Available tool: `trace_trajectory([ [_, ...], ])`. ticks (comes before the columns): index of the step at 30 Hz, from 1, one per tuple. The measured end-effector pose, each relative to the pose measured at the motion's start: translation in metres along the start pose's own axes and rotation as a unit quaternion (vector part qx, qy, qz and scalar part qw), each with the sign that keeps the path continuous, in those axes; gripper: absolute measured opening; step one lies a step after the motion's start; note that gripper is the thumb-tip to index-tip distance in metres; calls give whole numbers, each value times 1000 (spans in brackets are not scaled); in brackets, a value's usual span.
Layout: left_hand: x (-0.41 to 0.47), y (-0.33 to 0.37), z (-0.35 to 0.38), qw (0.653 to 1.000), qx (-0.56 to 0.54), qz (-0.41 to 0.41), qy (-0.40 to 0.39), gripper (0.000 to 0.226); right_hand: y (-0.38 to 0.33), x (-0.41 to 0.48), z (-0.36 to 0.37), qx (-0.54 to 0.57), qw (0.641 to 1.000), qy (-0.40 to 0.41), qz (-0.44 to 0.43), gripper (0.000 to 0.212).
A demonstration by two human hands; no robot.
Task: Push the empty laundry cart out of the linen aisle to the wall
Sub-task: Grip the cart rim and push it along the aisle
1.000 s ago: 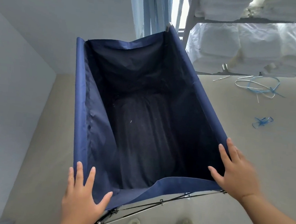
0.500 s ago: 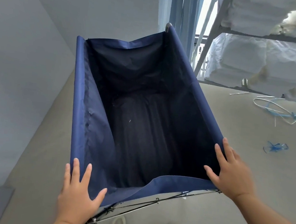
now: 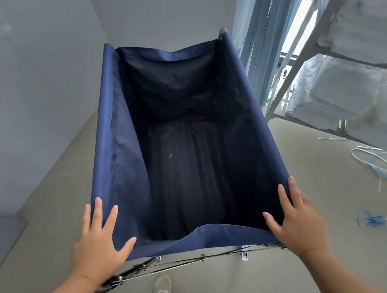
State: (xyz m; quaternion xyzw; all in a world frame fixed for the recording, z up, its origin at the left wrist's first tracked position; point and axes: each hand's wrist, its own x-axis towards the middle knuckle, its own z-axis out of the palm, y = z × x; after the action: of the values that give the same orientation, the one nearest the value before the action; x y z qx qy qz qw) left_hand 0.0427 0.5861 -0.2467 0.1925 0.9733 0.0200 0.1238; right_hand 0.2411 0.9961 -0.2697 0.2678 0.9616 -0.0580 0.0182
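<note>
Laundry cart (image 3: 108,138) under both flat hands

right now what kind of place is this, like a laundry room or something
Probably a linen storeroom or the laundry area of a hotel or similar. A metal shelf rack holds stacks of folded white linen, a big empty blue fabric laundry cart is being handled, and cut blue bundle straps lie on the floor.

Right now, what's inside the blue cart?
Nothing but dark liner: the cart looks empty down to its creased bottom. The near corners, under the left hand and right hand, are hidden.
</note>
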Motion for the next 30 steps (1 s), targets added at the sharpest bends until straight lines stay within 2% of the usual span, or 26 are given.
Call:
trace_trajectory([
  [14,19,12,-2,999,-15,-38,13,88,3,67,-2,-14,998,15,-52,76],
  [30,47,54,15,996,-32,-70,35,98,35,155,-19,1,995,-7,-103,80],
])
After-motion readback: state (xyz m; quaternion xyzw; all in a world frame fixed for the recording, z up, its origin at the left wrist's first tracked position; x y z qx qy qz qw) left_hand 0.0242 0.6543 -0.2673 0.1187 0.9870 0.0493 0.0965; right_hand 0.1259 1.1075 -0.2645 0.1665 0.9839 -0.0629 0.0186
